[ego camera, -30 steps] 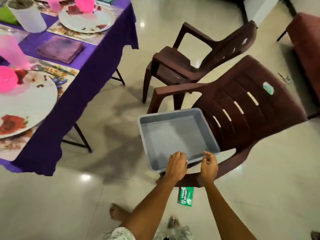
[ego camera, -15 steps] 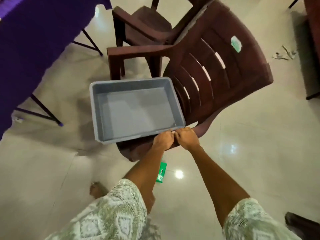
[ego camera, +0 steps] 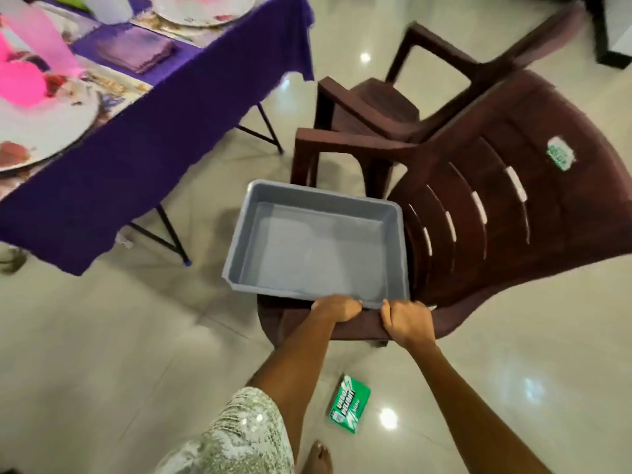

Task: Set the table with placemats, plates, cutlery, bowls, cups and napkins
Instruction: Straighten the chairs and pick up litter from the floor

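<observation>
**Grey tray on a brown chair, both hands at its near rim**

Head view. A shallow rectangular grey plastic tray (ego camera: 318,244) rests on the seat of a dark brown slatted plastic armchair (ego camera: 506,213), its far right corner close against the chair's backrest. The left hand (ego camera: 337,308) has its fingers curled over the tray's near rim, towards the near right corner. The right hand (ego camera: 407,319) sits just beside it, fingers curled at the tray's near right corner and the chair's near armrest; which of the two it grips cannot be told. The tray's inside shows only its bare floor. A second brown plastic armchair (ego camera: 372,107) stands behind the first, nearer the table.

At upper left, a table draped in a purple cloth (ego camera: 143,138) carries the laid places. Near its left edge lies a round white plate with a flower pattern (ego camera: 37,131) on a printed floral placemat (ego camera: 116,94), and a bright pink plastic bowl (ego camera: 20,87) sits on that plate. A folded purple napkin (ego camera: 136,51) lies towards the middle of the table; a second flowered plate (ego camera: 201,10) lies at the far edge, blurred.

On the pale tiled floor (ego camera: 102,354), a small green printed packet (ego camera: 349,408) lies near the chair's front leg.
</observation>
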`<state>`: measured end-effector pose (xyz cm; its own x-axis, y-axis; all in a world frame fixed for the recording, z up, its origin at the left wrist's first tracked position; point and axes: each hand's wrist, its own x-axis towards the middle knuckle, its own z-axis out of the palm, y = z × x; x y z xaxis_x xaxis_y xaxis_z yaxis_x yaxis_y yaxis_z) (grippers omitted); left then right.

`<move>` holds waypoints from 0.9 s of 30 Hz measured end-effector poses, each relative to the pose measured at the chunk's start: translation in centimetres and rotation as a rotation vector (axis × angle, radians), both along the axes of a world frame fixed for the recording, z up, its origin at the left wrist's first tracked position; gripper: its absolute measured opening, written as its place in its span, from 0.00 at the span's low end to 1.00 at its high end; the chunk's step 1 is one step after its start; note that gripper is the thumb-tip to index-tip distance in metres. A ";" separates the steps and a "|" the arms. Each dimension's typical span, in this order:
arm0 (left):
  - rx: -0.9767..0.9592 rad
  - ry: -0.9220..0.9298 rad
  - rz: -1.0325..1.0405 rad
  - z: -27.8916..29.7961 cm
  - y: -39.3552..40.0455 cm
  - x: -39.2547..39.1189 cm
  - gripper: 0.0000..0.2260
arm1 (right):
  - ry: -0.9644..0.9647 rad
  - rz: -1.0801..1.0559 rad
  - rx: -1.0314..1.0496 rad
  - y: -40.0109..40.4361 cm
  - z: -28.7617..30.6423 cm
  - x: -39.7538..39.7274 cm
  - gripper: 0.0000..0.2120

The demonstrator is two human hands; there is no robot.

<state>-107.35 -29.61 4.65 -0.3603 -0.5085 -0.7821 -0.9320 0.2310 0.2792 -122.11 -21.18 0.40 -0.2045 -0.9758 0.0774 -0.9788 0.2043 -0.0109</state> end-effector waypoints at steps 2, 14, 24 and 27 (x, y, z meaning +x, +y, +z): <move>-0.015 -0.030 -0.050 0.8 -2.6 3.2 0.24 | -0.065 -0.049 0.003 -2.2 0.8 3.7 0.25; -0.120 -0.166 -0.125 1.3 -12.1 24.3 0.24 | -0.222 -0.012 0.170 -9.1 2.3 26.8 0.27; -0.165 -0.103 -0.184 -1.2 -12.6 32.9 0.24 | -0.285 0.015 0.311 -9.3 2.3 35.7 0.31; -0.216 -0.093 -0.239 -1.9 -11.9 34.1 0.24 | -0.302 -0.021 0.399 -9.0 2.5 36.9 0.30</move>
<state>-73.29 -41.47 2.74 -0.4214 -0.5758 -0.7006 -0.8637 0.4903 0.1165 -85.19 -30.18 2.91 -0.1803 -0.9128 -0.3664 -0.9397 0.2699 -0.2101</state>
